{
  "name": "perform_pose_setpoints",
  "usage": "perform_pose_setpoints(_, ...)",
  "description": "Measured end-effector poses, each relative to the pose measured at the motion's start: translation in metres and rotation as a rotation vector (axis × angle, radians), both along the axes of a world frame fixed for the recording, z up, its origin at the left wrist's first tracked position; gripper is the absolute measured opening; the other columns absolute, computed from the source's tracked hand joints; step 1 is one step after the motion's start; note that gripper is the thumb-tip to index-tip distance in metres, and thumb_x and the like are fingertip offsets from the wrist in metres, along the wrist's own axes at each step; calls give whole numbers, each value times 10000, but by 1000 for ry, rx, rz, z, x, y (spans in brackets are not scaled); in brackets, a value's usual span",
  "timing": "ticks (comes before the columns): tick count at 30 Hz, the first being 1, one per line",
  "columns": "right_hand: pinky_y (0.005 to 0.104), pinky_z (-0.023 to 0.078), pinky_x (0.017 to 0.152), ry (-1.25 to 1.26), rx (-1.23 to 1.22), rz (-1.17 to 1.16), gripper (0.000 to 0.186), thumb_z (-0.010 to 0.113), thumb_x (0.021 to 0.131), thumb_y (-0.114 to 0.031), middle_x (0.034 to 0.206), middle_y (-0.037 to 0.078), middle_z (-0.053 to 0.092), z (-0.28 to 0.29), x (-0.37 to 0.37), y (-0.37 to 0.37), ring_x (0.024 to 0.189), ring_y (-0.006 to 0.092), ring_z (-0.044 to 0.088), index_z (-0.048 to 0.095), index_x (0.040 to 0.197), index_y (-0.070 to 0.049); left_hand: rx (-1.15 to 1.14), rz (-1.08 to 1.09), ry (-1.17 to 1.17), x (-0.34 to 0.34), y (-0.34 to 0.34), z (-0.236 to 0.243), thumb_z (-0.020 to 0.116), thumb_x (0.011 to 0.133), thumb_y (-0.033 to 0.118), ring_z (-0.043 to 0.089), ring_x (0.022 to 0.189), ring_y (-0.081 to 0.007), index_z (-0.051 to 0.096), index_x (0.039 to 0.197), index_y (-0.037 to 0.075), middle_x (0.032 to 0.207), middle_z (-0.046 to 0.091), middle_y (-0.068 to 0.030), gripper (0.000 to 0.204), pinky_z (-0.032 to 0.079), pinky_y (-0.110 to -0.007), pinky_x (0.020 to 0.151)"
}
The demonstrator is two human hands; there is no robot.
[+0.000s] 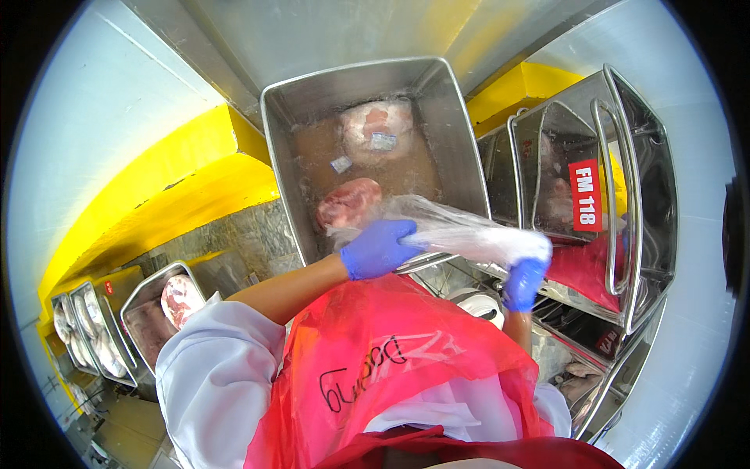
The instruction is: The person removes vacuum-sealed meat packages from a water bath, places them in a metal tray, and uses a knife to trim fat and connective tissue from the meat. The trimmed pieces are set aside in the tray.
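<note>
Both my hands wear blue gloves and hold a clear plastic bag (461, 236), stretched out and bunched across the near edge of a steel tub (275, 156). My left hand (380, 248) is closed round the bag's left part. At its right end, my right hand (526, 280) grips the gathered plastic, somewhat blurred. A red piece of meat (349, 203) lies in the tub just beyond my left hand, partly under the film. Farther back, a pale wrapped piece of meat (376, 129) sits in brownish liquid, with a small label (341, 164) near it.
At right stand steel bins (652, 203) with tubular handles and a red sign (584, 195). Yellow barriers (156, 199) curve along the left wall. Lower left, a smaller tub (129, 309) holds meat (180, 299), beside more filled containers (101, 336). I wear a red plastic apron (383, 313).
</note>
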State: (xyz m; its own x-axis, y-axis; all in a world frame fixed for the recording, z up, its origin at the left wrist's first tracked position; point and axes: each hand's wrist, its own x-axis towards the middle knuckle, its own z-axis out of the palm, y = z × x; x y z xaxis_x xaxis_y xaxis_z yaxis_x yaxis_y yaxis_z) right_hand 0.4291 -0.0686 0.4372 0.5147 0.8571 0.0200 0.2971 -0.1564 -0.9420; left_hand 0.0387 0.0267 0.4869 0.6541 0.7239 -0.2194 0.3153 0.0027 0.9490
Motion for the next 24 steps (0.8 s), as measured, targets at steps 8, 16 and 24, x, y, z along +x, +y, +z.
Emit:
perform_pose_setpoints(8, 411, 432, 1043, -1218, -11, -262, 574, 676, 844, -204, 1317, 159, 573, 233, 8, -68, 1204, 292, 554, 485, 1352, -19, 432, -44, 32, 39, 9, -179, 821, 695, 516, 393, 1347, -419, 349, 1485, 123, 1484, 374, -243, 1001, 352, -512, 1087)
perform_pose_setpoints(16, 410, 446, 1030, -1061, 56, -365, 485, 492, 990, -202, 1334, 185, 563, 294, 35, -115, 1175, 282, 574, 444, 1396, 58, 280, 8, 516, 39, -53, -386, 622, 876, 498, 419, 1345, -414, 456, 1440, 126, 1457, 446, -232, 696, 351, -484, 1108)
perform_pose_setpoints(24, 390, 522, 940, -810, 102, -472, 694, 783, 725, -201, 1282, 179, 594, 295, 21, -110, 1155, 280, 603, 505, 1314, 38, -15, -372, 370, 9, -90, -379, 349, 1017, 457, 601, 1148, -408, 621, 1237, 26, 1271, 613, -231, 555, 450, -470, 1020)
